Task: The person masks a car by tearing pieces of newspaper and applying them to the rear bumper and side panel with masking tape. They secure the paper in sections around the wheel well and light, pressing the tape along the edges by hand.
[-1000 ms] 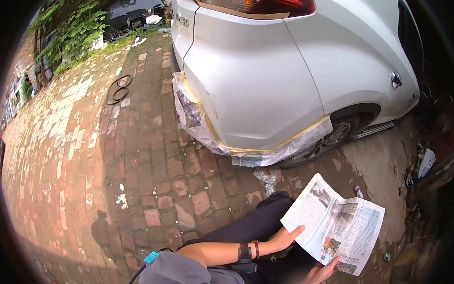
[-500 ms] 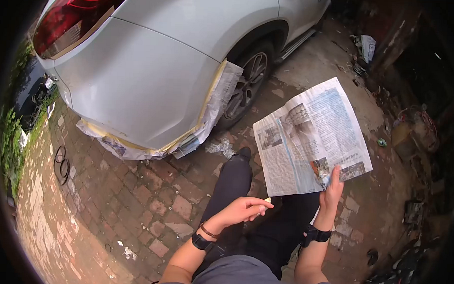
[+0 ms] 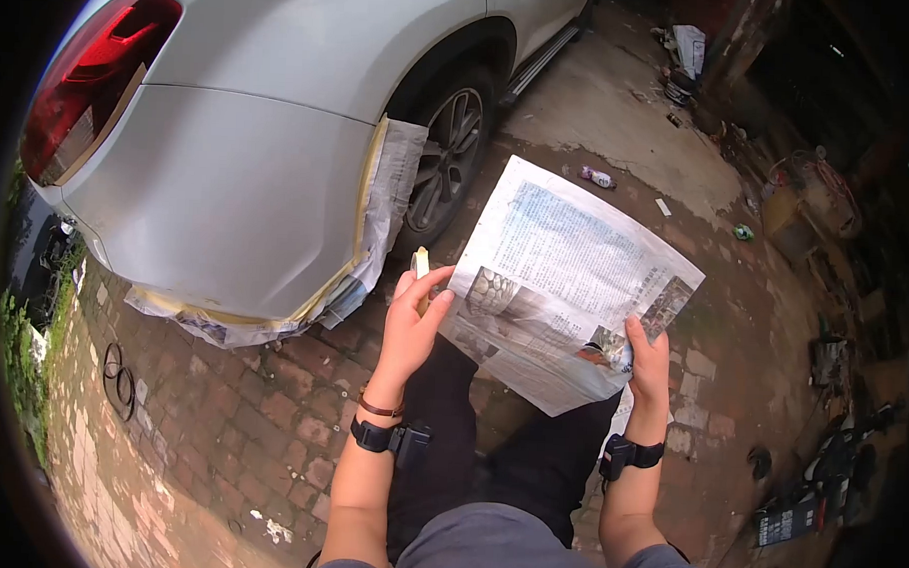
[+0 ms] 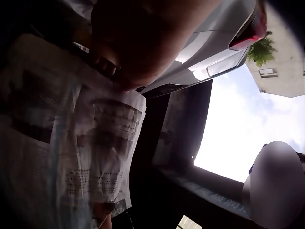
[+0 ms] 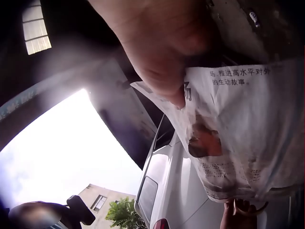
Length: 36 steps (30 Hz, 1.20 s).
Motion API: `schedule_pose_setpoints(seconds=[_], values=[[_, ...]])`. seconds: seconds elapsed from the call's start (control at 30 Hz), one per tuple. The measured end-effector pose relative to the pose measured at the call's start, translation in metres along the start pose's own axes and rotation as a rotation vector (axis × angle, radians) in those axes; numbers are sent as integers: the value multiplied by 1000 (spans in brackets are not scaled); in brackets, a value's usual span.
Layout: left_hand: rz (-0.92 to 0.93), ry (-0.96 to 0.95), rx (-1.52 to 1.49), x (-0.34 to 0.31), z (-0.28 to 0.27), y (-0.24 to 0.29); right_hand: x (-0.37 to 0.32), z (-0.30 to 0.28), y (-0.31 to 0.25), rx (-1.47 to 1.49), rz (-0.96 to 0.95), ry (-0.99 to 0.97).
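A printed newspaper sheet [image 3: 576, 258] is held up over the person's lap in the head view. Its lower right edge is gripped by the right hand [image 3: 650, 363], thumb lying on the printed face. At the sheet's left corner is the left hand [image 3: 409, 327], holding a pale, narrow roll of masking tape [image 3: 421, 265] seen nearly edge-on. Left fingertips come right to the paper's edge. In the right wrist view, a curved rim of the tape roll [image 5: 261, 209] shows beside the left fingers, below the newspaper [image 5: 248, 129]. The left wrist view shows the paper's creased, shaded side.
A silver car [image 3: 248, 177] stands ahead, its lower bumper edge covered with taped newspaper [image 3: 390, 177] beside the rear wheel [image 3: 444, 158]. Black loops [image 3: 119, 382] lie on the bricks at left. A small bottle [image 3: 598, 177] and crumpled green litter [image 3: 743, 232] lie beyond the sheet.
The left hand has let go of the newspaper, then come up to its left corner with the tape roll. The sheet has turned in the right hand's grip, and the head view has swung right.
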<state>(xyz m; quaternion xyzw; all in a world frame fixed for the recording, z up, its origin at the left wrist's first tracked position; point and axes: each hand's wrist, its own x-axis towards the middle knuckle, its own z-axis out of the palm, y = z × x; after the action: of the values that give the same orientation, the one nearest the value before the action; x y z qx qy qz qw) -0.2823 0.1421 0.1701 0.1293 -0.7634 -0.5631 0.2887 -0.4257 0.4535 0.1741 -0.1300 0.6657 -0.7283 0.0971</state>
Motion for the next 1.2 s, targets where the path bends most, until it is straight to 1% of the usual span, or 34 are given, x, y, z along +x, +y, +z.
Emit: schedule_pose_setpoints(seconds=[0.13,0.23,0.33,0.37,0.4,0.43,0.47,0.53,0.57,0.6,0.67,0.7,0.77,0.83,0.87,0.9,0.93,0.97,1.0,1.07,1.1,1.13,1.2], values=[[-10,8,-87,-4,13,-23,2,3,-6,14,-5,64],[-167,-129,-196,-8,7,-22,8,-3,-7,18,-8,81],[-326,-286,-285,-18,-3,-30,15,-6,6,24,-23,99],[-329,-282,-283,-22,-4,-32,18,-7,9,27,-51,138],[-448,-316,-445,-28,-7,-32,21,-7,14,32,-78,172],[-565,-344,-606,-33,-10,-31,25,-13,21,16,-49,178],[-568,-331,-599,-40,-13,-33,27,-16,26,23,-43,166],[-543,-389,-724,-47,-15,-44,35,-20,37,-170,25,226],[-540,-349,-737,-52,-14,-48,37,-23,47,-186,23,189],[-541,-347,-734,-56,-11,-45,33,-18,49,-183,24,187],[-570,-179,-698,-61,-4,-39,20,-4,56,-522,-258,495],[-570,-173,-672,-62,-1,-37,9,0,44,-599,-273,456],[-560,-115,-614,-63,5,-34,-21,32,12,-513,-308,224],[-543,-55,-601,-63,19,-34,-46,57,4,-448,-278,-178],[-530,-75,-604,-61,26,-35,-58,73,-5,-574,-374,-360],[-532,-63,-634,-60,36,-34,-67,87,-5,-570,-367,-465],[-464,-99,-509,-61,44,-47,-75,99,-2,-579,-358,-507],[-511,-87,-638,-61,50,-30,-78,102,10,-576,-357,-499],[-460,-130,-557,-63,55,-36,-79,103,25,-579,-356,-483],[-368,-122,-485,-67,60,-22,-81,104,42,-414,-232,-327],[-335,-141,-588,-71,66,-25,-79,102,46,-348,-200,-308],[-300,-169,-688,-74,68,-23,-77,104,47,-349,-217,-339],[-280,-231,-584,-80,68,-16,-78,108,49,-190,-160,-263]])
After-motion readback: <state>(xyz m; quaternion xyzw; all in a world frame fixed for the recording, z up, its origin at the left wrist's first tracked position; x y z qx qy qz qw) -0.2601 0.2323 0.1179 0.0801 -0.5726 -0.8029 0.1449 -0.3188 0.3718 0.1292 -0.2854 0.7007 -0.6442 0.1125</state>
